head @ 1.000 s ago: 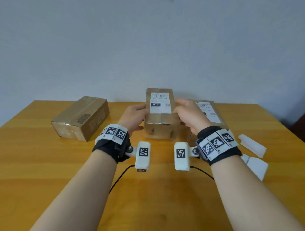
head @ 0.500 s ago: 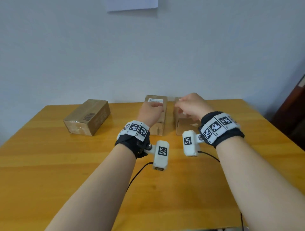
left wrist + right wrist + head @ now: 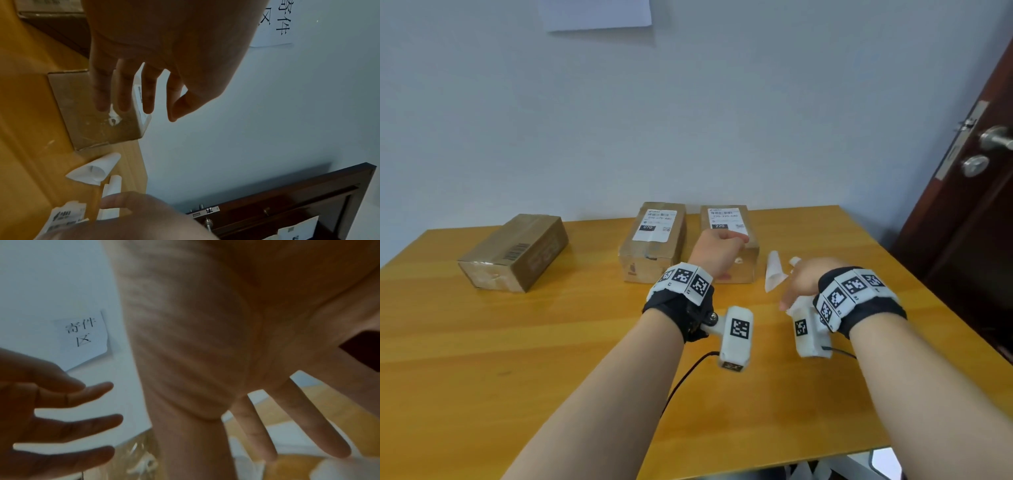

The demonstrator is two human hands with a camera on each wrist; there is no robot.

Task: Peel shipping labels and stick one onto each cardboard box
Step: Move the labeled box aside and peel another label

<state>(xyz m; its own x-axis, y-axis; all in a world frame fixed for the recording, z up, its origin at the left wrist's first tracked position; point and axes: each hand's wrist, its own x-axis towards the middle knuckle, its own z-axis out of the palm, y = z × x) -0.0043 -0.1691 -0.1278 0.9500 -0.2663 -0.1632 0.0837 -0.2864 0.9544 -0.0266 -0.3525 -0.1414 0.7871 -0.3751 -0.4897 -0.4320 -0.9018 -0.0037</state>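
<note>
Both hands have dropped back from the boxes; left hand [image 3: 717,251] hovers spread by the labelled right box [image 3: 729,240]; right hand [image 3: 803,282], fingers straight, empty, sits over curled backing papers [image 3: 774,270] on the surface [image 3: 517,342]; left wrist view alone shows a printed label sheet [image 3: 63,218] beneath it; the left box [image 3: 517,250] is bare.

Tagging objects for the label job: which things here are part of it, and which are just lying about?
Part of the job:
- unlabelled box
- box labelled 070
- box labelled 220
- printed label sheet under the right hand
- left hand, open, holding nothing

Lying about:
- curled backing papers
- paper notice on the wall
- door
</note>
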